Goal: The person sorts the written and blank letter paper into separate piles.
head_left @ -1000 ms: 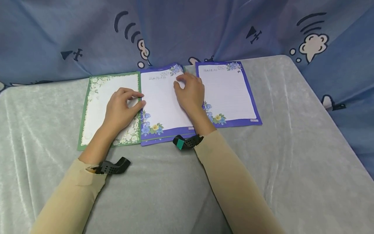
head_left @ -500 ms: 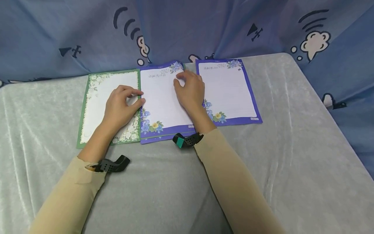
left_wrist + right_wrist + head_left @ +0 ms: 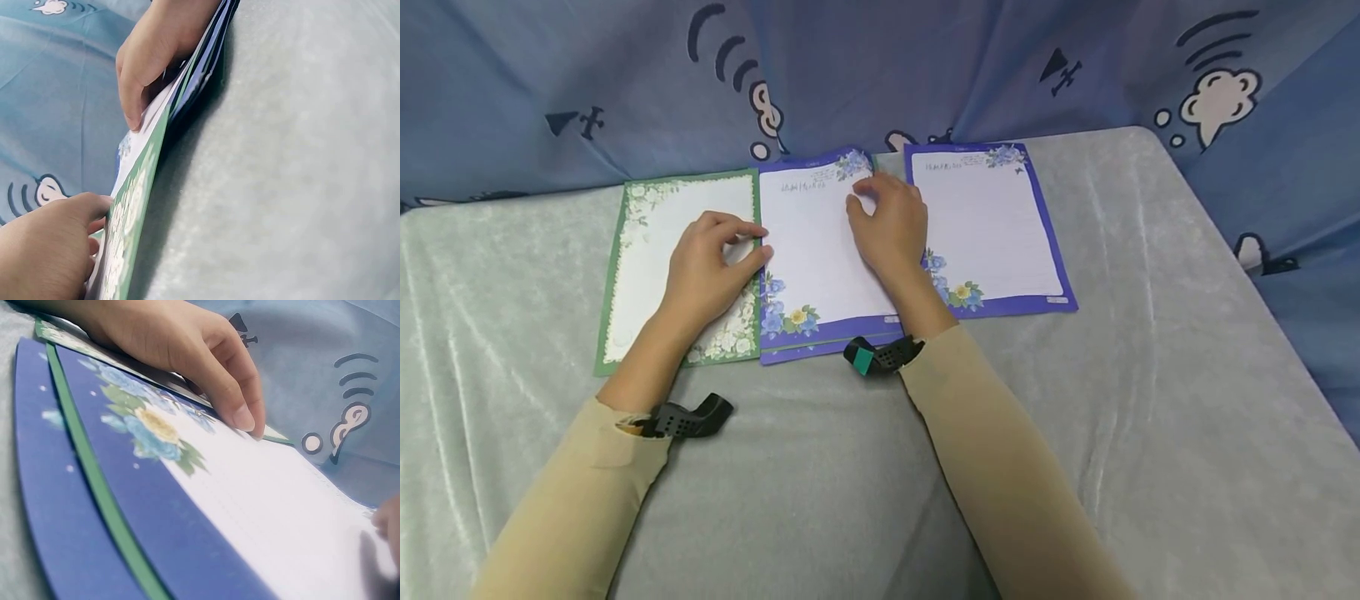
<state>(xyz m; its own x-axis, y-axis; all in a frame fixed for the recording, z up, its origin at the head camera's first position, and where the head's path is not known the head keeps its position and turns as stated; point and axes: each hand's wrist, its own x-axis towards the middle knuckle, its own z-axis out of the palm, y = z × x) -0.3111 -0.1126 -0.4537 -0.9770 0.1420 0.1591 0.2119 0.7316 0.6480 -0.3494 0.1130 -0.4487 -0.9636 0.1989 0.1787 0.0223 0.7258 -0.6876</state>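
Note:
In the head view three writing-paper piles lie in a row. My left hand (image 3: 703, 275) rests over the green-bordered sheet (image 3: 651, 275), printed with white flowers. Its thumb and index fingertips, slightly apart, touch down along the left edge of the middle purple-bordered sheet (image 3: 816, 250). My right hand (image 3: 891, 225) lies over that sheet's right side, thumb and fingers bent, a gap between thumb and index. Its other fingers are partly hidden. Below the middle sheet, green and purple edges of more sheets (image 3: 94, 481) stick out in the right wrist view. Another purple-bordered sheet (image 3: 992, 225) lies right of my right hand.
Grey plush cloth (image 3: 805, 467) covers the table. A blue curtain (image 3: 865, 67) with cartoon prints hangs right behind the sheets, along the table's far edge. Each wrist wears a black camera mount (image 3: 688, 417). Both sleeves are beige.
The view has tilted slightly, so everything sits a little higher in the picture. Both hands keep their places on the sheets, and the sheets stay where they were.

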